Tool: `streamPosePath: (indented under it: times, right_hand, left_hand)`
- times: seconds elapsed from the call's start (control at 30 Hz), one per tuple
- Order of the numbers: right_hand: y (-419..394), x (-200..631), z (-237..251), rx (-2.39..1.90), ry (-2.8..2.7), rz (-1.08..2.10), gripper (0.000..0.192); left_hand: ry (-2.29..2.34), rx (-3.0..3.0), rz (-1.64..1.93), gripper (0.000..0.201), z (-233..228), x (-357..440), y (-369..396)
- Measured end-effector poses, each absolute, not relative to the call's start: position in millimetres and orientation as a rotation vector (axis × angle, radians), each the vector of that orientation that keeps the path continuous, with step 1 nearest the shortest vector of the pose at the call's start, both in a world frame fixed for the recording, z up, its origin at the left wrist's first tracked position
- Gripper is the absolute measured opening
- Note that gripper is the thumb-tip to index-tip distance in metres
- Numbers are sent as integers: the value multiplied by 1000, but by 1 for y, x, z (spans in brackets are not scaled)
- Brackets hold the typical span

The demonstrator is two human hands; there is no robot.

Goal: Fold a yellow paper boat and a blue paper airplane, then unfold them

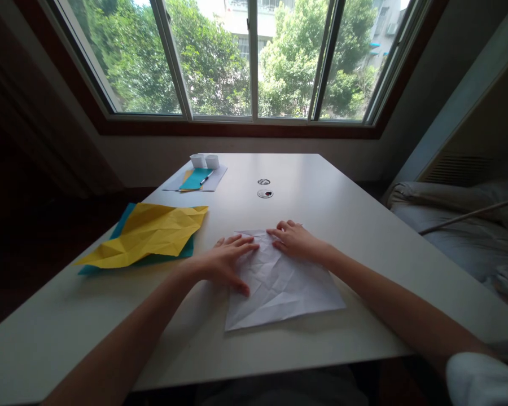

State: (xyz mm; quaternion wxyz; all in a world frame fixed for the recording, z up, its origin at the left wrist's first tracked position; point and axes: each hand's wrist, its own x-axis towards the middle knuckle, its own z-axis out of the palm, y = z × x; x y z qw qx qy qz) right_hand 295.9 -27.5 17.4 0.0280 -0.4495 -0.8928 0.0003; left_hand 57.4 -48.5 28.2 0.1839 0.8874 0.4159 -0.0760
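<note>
Creased white paper [283,287] lies flat on the worktop [364,214] near its front edge. Left hand [228,262] and right hand [296,239] rest open, palms down, on its far part, fingertips nearly meeting. Crumpled yellow sheet [148,234] over a teal sheet [122,223] sits well left.

Daylight pours in through the window [254,56] ahead, and the trees outside look bright, nearly washed out. The walls on either side sit in deep gloom. The tabletop [342,186] takes a soft sheen, with faint shadows under the paper [279,287]. Straight lines bow at the edges; focus stays sharp.
</note>
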Motion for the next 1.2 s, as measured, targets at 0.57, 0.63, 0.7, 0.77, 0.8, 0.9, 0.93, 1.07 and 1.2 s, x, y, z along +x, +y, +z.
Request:
streamPosePath:
  times: [0.57, 0.63, 0.7, 0.77, 0.8, 0.9, 0.93, 1.07, 1.2]
  right_hand:
    - [-21, 337, 30, -1509, -2578, 66, 51]
    - [-28, 352, 30, -1562, -2518, 48, 50]
    - [-33, 364, 27, -1614, -2460, 61, 50]
    - [-36, 371, 23, -1651, -2412, 106, 45]
    - [-36, 374, 20, -1660, -2392, 138, 42]
    - [-35, 375, 15, -1675, -2345, 263, 39]
    - [-34, 375, 14, -1687, -2331, 308, 38]
    - [-33, 372, 11, -1722, -2275, 442, 37]
    - [-32, 373, 7, -1718, -2160, 568, 35]
  left_hand:
    - [1213, 2520, -149, 99, 24, 51, -45]
    - [1247, 2529, -88, 94, 23, 47, -43]
    - [1340, 2546, 17, 89, 24, 43, -38]
    - [1506, 2542, 156, 83, 26, 37, -33]
    - [1601, 2518, 219, 78, 28, 35, -31]
    - [1823, 2337, 227, 61, 37, 31, -27]
    - [1847, 2261, 180, 58, 40, 30, -28]
    - [1718, 2066, 149, 50, 42, 34, -30]
    - [1560, 1963, 345, 51, 30, 41, -29]
